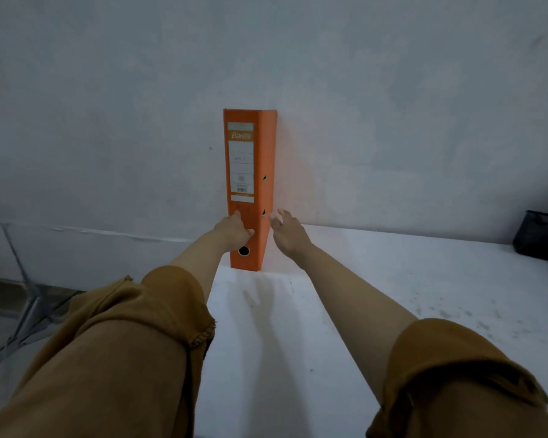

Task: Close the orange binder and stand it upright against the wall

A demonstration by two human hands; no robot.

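Pale plaster wall (361,90) backs the closed orange cardboard lever-arch binder (249,184), standing upright on the white counter (393,295) between both hands: left hand (234,230) steadying its spine, right hand (287,230) spread open just beside, holding nothing.

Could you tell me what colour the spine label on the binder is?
White with orange bands, on the orange binder; head view.
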